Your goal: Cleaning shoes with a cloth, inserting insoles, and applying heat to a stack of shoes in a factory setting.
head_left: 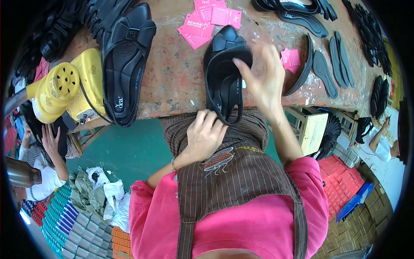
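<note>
A black slingback sandal with a bow on its front strap lies toe-away at the table's near edge. My left hand is closed around its heel end, its fingertips at the back strap. Over the sandal's right side, my right hand has its thumb stretched toward the rim of the front strap; its other fingers are apart from the thumb and smeared by motion. Whether the thumb touches the strap I cannot tell. A matching black sandal lies to the left.
Pink tags lie beyond the sandal, and another pink tag to the right. Black soles are spread at the right. A yellow device stands on the left. Another person's hand shows at far left.
</note>
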